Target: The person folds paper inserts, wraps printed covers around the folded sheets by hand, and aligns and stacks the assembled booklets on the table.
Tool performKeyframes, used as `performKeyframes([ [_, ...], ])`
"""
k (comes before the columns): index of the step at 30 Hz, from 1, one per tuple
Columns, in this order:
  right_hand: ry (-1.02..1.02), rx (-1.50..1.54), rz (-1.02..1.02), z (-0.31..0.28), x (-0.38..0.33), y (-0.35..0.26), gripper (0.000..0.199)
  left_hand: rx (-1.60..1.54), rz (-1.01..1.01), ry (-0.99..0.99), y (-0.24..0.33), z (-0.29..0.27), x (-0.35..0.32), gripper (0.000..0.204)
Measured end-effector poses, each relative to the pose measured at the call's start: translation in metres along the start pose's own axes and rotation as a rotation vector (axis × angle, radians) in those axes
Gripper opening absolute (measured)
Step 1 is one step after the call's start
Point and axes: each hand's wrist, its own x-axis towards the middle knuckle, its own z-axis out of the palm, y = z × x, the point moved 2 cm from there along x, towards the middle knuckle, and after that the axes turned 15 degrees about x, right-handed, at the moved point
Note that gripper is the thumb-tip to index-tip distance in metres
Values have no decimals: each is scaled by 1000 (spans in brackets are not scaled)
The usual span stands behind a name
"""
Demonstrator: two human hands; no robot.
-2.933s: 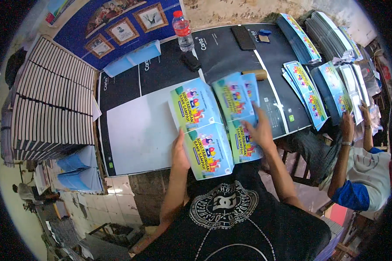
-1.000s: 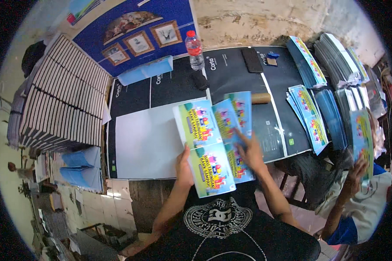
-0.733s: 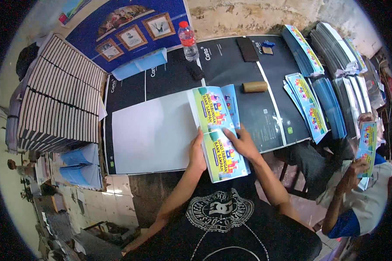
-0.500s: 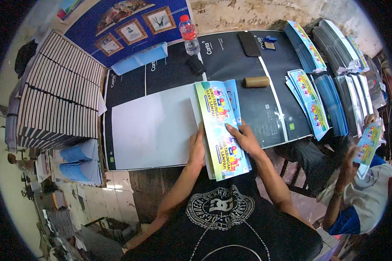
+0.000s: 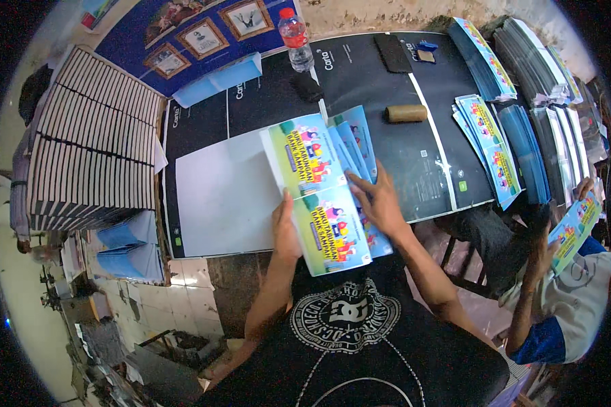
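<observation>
My left hand (image 5: 286, 227) is closed on the left edge of a long printed booklet strip (image 5: 319, 197), coloured green, yellow and white with the same cartoon cover twice. Its thumb lies on the face and the fingers are hidden beneath. My right hand (image 5: 380, 202) pinches several light blue printed booklets (image 5: 357, 139), which fan out from under the strip's right side. Both hands hold these over the near edge of the table, in front of my chest. Beneath their left side lies a large white sheet (image 5: 224, 190).
A tall stack of bound books (image 5: 95, 136) stands at the left. A water bottle (image 5: 296, 42) and a brown cylindrical block (image 5: 406, 113) rest on the black table covering. Printed booklet piles (image 5: 490, 146) line the right side. A co-worker (image 5: 563, 292) there holds a similar booklet.
The top strip has swung left with my left hand and shows its whole face. More of the blue booklets now show, fanned out by my right hand.
</observation>
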Motion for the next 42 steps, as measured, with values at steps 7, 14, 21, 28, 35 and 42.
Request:
performKeyframes([
  [7, -106, 585, 304, -4, 13, -27, 68, -84, -38, -103, -32, 28, 21, 57],
  [14, 94, 286, 120, -11, 7, -27, 79, 152, -72, 5, -24, 20, 14, 57],
  [21, -16, -109, -30, -3, 0, -1, 56, -135, -16, -10, 7, -38, -1, 50],
  [28, -219, -481, -212, 16, -3, 11, 59, -6, -34, 5, -14, -33, 7, 49],
  [35, -124, 823, 266, 7, 10, 42, 55, -111, -81, -112, -26, 26, 20, 55],
  [42, 34, 127, 229, -5, 13, -21, 63, -195, -85, -161, -39, 19, 29, 58],
])
